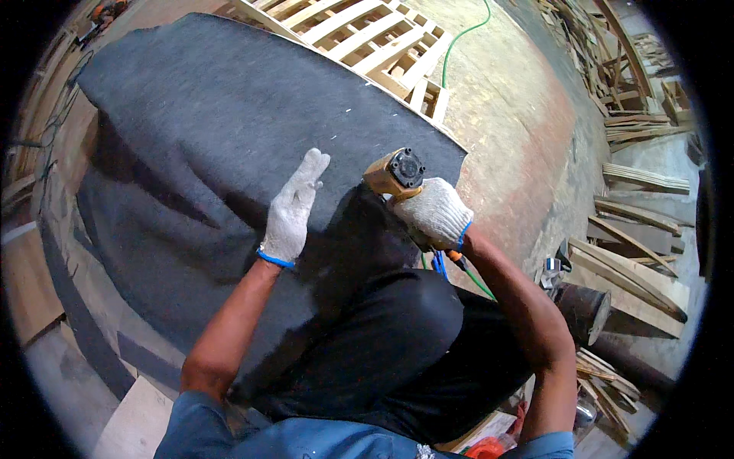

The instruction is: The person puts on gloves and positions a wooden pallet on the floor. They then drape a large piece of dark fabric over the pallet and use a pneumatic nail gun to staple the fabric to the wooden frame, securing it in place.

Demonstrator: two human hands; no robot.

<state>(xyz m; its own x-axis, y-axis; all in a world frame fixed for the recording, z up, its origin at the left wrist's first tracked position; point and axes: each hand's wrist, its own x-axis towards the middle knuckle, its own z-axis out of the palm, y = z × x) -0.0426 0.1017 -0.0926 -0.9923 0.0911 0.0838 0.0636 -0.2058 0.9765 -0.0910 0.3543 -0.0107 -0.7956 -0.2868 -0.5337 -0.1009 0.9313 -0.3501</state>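
Note:
A large sheet of dark grey fabric spreads in front of me, partly over a wooden frame and hanging in folds toward my knees. My right hand, in a white knitted glove with blue cuff, is wrapped round the handle of a yellow and black air stapler. Its nose is hidden below the body, so whether it touches the fabric cannot be told. My left hand, gloved alike, is stretched out flat over the fabric left of the stapler, holding nothing. Small white marks show along the fabric's far edge.
The slatted wooden frame extends beyond the fabric's far edge. A green air hose runs across the worn floor. Wood strips lie in stacks at the right, near a dark cylinder. Boards lie at the left.

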